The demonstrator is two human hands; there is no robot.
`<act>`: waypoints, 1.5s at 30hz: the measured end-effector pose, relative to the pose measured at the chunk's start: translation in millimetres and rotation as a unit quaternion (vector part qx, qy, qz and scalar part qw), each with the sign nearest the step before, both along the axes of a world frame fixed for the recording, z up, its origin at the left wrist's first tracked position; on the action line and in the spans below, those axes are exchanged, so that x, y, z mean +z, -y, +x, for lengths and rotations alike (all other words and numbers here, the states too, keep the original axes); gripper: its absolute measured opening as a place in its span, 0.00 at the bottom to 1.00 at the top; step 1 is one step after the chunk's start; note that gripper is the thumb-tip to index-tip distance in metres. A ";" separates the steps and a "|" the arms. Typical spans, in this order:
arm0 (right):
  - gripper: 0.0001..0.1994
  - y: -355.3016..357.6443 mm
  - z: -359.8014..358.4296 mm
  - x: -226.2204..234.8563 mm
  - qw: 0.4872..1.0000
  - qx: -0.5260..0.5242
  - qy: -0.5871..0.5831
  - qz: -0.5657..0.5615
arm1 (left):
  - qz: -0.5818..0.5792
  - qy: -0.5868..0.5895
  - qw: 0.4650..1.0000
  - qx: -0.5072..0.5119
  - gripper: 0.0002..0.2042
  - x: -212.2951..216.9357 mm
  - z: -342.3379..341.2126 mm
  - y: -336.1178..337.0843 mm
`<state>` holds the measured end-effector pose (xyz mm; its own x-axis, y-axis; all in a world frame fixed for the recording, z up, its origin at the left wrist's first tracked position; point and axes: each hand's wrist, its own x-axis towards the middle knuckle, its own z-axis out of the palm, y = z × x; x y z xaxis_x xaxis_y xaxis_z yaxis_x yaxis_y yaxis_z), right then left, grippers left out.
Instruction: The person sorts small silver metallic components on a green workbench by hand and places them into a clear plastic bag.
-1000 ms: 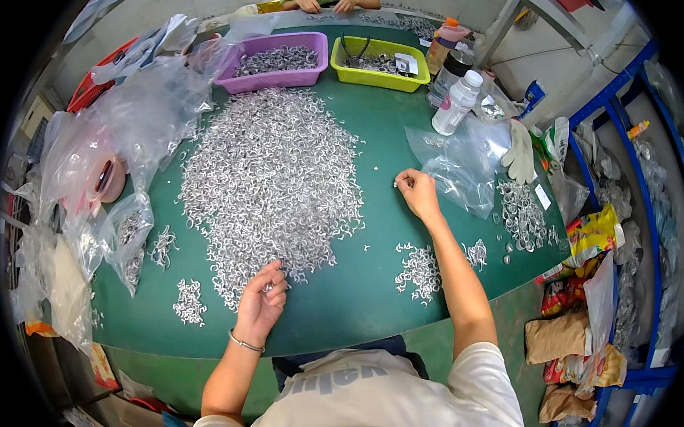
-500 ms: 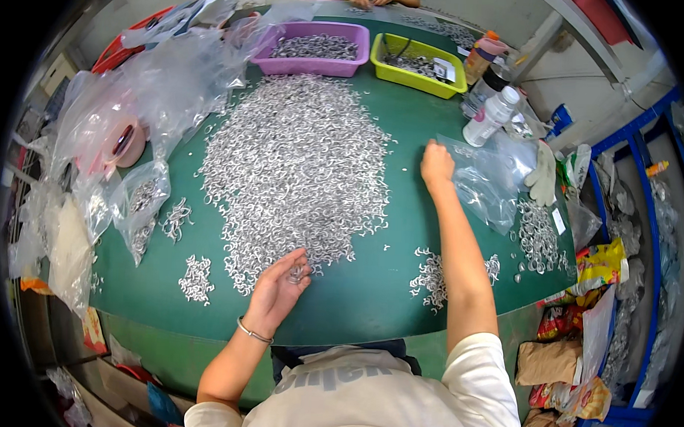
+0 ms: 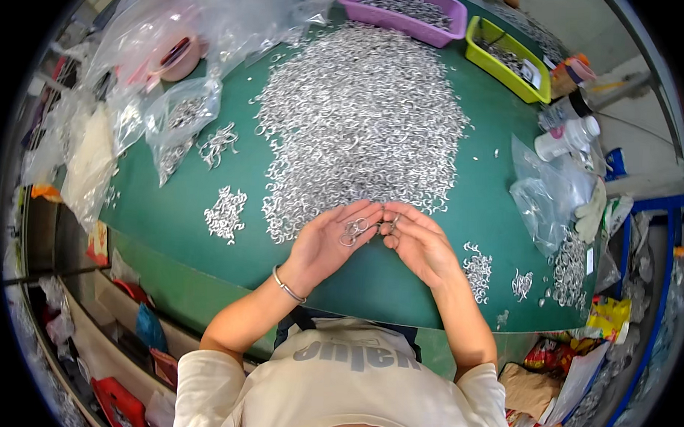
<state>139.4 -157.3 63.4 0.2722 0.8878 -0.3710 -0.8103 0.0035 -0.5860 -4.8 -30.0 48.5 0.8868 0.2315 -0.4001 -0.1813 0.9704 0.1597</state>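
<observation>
A big heap of small silver metal hooks (image 3: 360,116) covers the middle of the green table (image 3: 208,167). At the heap's near edge my left hand (image 3: 327,243) lies palm up with a few silver rings and hooks (image 3: 354,230) in it. My right hand (image 3: 420,242) is right beside it, fingertips pinching a small silver piece (image 3: 393,221) next to the left fingers. A bracelet (image 3: 287,284) circles my left wrist.
Small sorted piles of hooks lie at left (image 3: 225,213) and right (image 3: 477,267). Clear plastic bags (image 3: 179,121) crowd the left side, another bag (image 3: 546,194) at right. A purple tray (image 3: 417,13) and a yellow-green tray (image 3: 509,57) stand at the far edge; white bottles (image 3: 567,135) at right.
My right hand has drawn back from the far right of the heap and met my left hand at the near edge. The left hand has turned palm up with pieces in it.
</observation>
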 end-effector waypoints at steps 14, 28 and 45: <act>0.14 5.8 -29.2 3.9 0.955 -0.048 0.281 -0.079 | 0.000 0.003 1.000 0.016 0.19 -9.3 -8.4 9.2; 0.08 1.8 -61.6 13.2 0.770 0.011 0.635 -0.063 | 0.055 -0.033 0.921 0.384 0.08 11.0 -22.8 -173.1; 0.10 7.9 -36.0 -14.0 0.621 -0.048 0.770 -0.140 | 0.623 -0.248 0.733 0.115 0.25 26.5 -47.5 -142.9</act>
<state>103.4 -165.2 49.4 0.5418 0.7996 0.2589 0.7077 -0.2679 -0.6538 -52.3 113.0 75.0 0.5839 0.8118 -0.0102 0.0621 -0.0321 0.9976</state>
